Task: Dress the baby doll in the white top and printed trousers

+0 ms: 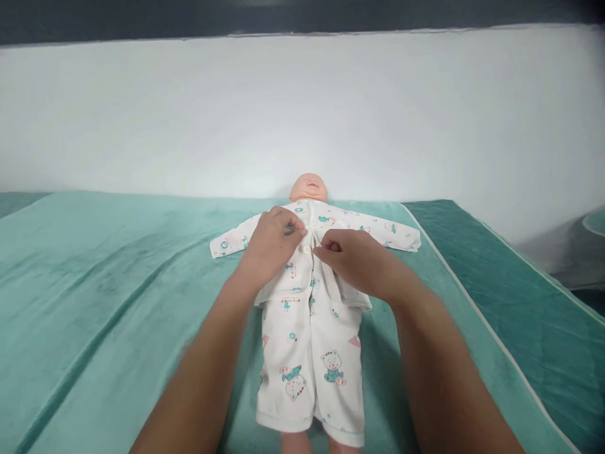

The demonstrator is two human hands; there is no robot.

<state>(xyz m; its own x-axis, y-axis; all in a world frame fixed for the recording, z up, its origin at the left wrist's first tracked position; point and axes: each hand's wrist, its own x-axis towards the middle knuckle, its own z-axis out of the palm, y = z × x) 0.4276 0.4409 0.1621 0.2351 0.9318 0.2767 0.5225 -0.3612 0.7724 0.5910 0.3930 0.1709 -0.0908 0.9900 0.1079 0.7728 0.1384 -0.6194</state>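
A baby doll [309,187] lies on its back, head at the far side and feet toward me. It wears a white printed baby shirt [347,219] with both sleeves spread out, and matching baby pants [288,353]. My left hand [275,243] pinches the shirt's front edge at the chest, thumb and fingertips together. Closed on the opposite front edge, my right hand [354,258] draws the cloth into folds. Between my hands a pale button [307,250] shows on the placket, with another button [312,222] higher up near the collar. The doll's hands are hidden inside the sleeves.
A light green sheet [118,284] with several wrinkles lies under the doll. To the right, past a pale piped edge, is a darker green cloth [520,302]. Behind the doll's head rises a white wall [302,107].
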